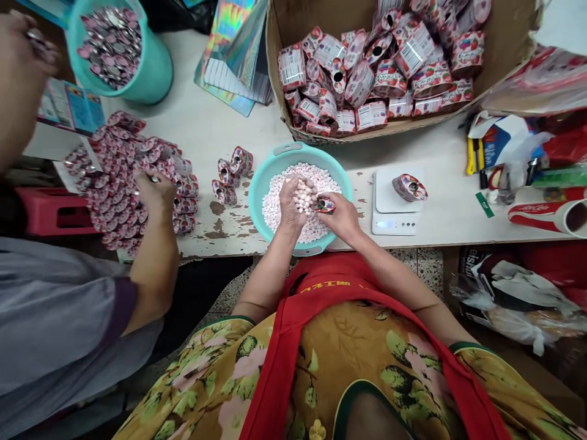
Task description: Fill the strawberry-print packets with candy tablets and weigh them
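My left hand (292, 205) is cupped around a heap of small pale pink candies (304, 197) above a turquoise basin (257, 205). More of the same candies (280, 177) fill the basin beneath. In my right hand (343, 219) is a small printed container (324, 205), its dark round opening turned up beside the left palm. A digital scale (382, 208) stands to the right of the basin, with another printed container (409, 187) on its plate. Several like containers (235, 168) stand just left of the basin.
A cardboard box (367, 135) of printed containers sits at the back. On the left, a co-worker's hands (156, 192) work over stacked containers (119, 177) and a turquoise bucket (153, 70) of small lids. A paper cup (545, 214) and a yellow cutter (471, 157) lie at right.
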A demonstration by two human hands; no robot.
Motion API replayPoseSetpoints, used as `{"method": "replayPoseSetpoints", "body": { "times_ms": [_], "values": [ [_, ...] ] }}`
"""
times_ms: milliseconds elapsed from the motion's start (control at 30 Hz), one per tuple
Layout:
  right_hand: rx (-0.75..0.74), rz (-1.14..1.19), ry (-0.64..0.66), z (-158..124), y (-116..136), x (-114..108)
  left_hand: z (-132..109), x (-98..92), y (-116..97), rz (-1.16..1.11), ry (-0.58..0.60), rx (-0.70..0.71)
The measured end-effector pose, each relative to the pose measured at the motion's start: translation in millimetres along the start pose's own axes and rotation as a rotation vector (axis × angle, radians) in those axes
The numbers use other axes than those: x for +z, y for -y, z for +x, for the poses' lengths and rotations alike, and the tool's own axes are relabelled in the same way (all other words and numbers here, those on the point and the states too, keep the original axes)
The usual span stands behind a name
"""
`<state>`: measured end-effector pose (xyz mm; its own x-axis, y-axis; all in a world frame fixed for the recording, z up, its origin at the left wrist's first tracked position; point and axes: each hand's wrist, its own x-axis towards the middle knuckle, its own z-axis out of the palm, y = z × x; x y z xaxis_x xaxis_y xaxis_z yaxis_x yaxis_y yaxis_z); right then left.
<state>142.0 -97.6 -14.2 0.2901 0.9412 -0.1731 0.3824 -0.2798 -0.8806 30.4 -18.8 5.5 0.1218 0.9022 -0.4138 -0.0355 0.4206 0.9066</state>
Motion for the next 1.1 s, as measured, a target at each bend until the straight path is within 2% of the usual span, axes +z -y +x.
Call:
{"method": "replayPoseSetpoints", "body": {
  "times_ms": [133, 233, 467, 600, 867, 1100],
  "values": [
    [0.042, -0.132, 0.037, 6.6, 11.1, 7.7, 3.2, 13.7, 4.3, -0.222, -0.018, 0.141],
    [0.034, -0.161, 0.049, 6.9, 12.1, 7.8, 10.2, 18.1, 8.1, -0.308, -0.072, 0.164],
    [0.033, -0.260, 0.088, 10.3, 4.8, 6.3, 18.2, 24.9, 10.8, -0.194, -0.010, 0.106],
    [0.038, -0.298, 0.052, 11.7, 5.2, 4.0, 19.2, 25.8, 13.2, -0.168, -0.010, 0.152],
    [0.052, -0.402, 0.129, 14.4, 14.4, -2.9, 23.3, 30.5, 13.6, -0.132, -0.026, 0.129],
    [0.068, -0.331, 0.101, 14.1, 15.4, -5.3, 24.8, 30.7, 7.1, -0.066, -0.013, 0.120]
  ]
}}
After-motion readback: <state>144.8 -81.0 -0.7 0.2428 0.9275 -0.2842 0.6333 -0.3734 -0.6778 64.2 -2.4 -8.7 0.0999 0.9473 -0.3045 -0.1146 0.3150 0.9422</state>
